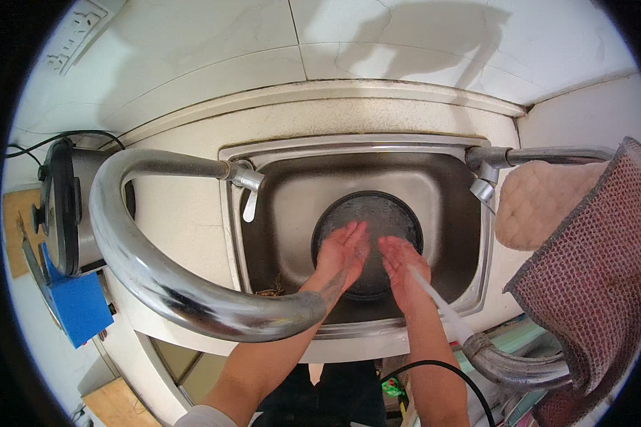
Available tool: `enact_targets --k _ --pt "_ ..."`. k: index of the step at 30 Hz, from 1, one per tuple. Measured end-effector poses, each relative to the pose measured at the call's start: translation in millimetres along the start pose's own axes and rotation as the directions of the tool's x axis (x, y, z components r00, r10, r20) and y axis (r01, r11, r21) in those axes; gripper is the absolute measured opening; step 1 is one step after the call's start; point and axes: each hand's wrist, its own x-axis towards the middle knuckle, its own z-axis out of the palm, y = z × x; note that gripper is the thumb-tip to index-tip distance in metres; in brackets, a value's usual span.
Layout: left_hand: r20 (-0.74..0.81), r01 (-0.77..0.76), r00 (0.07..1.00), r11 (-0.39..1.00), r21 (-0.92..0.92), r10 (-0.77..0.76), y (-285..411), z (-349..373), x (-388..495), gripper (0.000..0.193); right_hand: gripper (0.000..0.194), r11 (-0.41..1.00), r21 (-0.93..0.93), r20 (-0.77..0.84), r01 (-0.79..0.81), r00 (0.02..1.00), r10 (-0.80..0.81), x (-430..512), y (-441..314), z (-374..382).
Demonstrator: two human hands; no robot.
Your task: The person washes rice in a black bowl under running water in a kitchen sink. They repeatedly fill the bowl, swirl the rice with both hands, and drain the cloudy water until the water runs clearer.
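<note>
In the stainless steel sink sits a round dark pan or basin with a raised rim. My left hand is over its left part, palm turned inward, holding nothing. Opposite it, my right hand hovers over the right part, also bare, with a gap between the two hands. A white stream of water runs from the right faucet's spout onto my right hand. The left faucet arches over my left forearm, and a clear stream seems to fall from it along my left wrist.
A mesh cloth hangs over the right faucet, beside a beige quilted pad. Root-like scraps lie at the sink's left front. A lidded cooker and a blue box-like object stand left. A black cable crosses my right forearm.
</note>
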Motion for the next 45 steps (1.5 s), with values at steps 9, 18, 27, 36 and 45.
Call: enact_targets --k 9,18,27,36,45 --pt "-0.076 -0.14 0.983 0.944 0.299 0.17 -8 -18 -1 0.037 0.048 0.992 -0.113 0.073 0.053 0.996 -0.045 -22 -9 -18" --pt "-0.138 -0.116 0.977 0.95 0.29 0.162 14 16 -48 0.027 0.034 0.337 -0.815 0.22 0.473 0.788 -0.574 -38 -43 -28" --pt "0.02 -0.301 0.891 0.559 0.772 0.453 132 22 -104 0.027 0.032 -0.616 -0.786 0.53 0.061 0.579 -0.619 -56 -158 -24" --pt "0.048 -0.25 0.887 0.391 0.886 0.46 152 18 -117 0.018 0.031 -0.84 -0.518 0.731 -0.159 0.428 -0.532 -64 -186 -2" --pt "0.185 -0.341 0.864 0.274 0.899 0.468 169 94 -135 0.019 0.03 -0.664 -0.745 0.583 -0.06 0.425 -0.693 -39 -164 -48"
